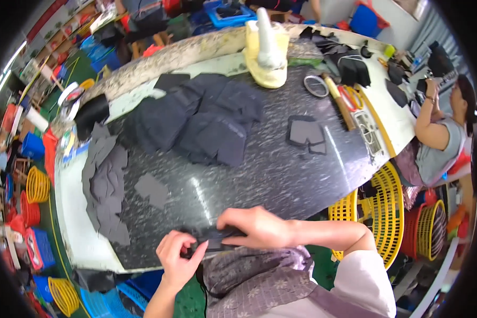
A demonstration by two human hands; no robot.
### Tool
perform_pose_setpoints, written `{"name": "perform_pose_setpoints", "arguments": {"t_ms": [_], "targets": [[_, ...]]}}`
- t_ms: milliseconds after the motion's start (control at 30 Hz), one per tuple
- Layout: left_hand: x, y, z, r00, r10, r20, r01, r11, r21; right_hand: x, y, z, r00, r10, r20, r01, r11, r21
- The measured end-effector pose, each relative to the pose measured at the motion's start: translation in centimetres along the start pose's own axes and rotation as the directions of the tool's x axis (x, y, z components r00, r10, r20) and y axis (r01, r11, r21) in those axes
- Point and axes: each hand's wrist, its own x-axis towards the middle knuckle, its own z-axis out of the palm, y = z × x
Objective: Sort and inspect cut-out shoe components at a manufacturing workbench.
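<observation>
At the near edge of the dark, shiny table top, a small dark fabric piece [215,239] lies between my hands. My left hand [176,255] pinches its left end, thumb and fingers bent around it. From the right, my right hand [255,228] has its fingers curled over the other end, and they partly hide it. Beyond my left hand lies a loose grey fabric piece [151,189]. A ragged row of overlapping grey cut pieces [107,185] runs along the left side. Farther back is a large pile of dark fabric pieces [196,119].
A cream pot with a white cone-shaped bottle [270,55] stands at the back. Small grey pieces [305,132], a tape roll [316,86] and scissors [351,98] lie right. Yellow baskets [389,212] stand below the right edge; a co-worker [442,132] sits beyond.
</observation>
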Motion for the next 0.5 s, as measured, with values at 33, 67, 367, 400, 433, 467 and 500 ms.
{"name": "perform_pose_setpoints", "arguments": {"t_ms": [33, 67, 367, 400, 433, 467, 500], "targets": [[-0.1, -0.2, -0.1, 0.996, -0.036, -0.082, 0.029, 0.996, -0.085, -0.4, -1.2, -2.9, 0.992, 0.082, -0.091, -0.079, 0.996, 0.039], [-0.3, -0.5, -0.4, 0.995, -0.041, -0.093, 0.031, 0.993, -0.115, -0.9, -1.8, -5.8, 0.93, 0.075, -0.359, -0.117, 0.988, -0.099], [8.3, 1.3, 2.4, 0.955, 0.234, 0.18, -0.236, 0.972, -0.011, 1.6, 2.0, -10.7, 0.89, -0.322, -0.322, 0.06, 0.784, -0.618], [9.6, 1.2, 2.9, 0.943, 0.276, 0.188, -0.278, 0.96, -0.014, 3.4, 2.0, -8.8, 0.897, -0.345, -0.278, 0.096, 0.764, -0.638], [10.8, 1.0, 3.3, 0.931, 0.304, 0.204, -0.306, 0.952, -0.021, 4.7, 2.5, -7.6, 0.899, -0.369, -0.234, 0.133, 0.742, -0.657], [11.9, 0.8, 3.8, 0.932, 0.323, 0.167, -0.329, 0.944, 0.012, 5.1, 3.2, -7.5, 0.894, -0.384, -0.231, 0.149, 0.741, -0.655], [12.8, 0.6, 4.0, 0.932, 0.341, 0.126, -0.35, 0.935, 0.059, 5.5, 3.9, -7.8, 0.902, -0.344, -0.26, 0.149, 0.814, -0.562]]}}
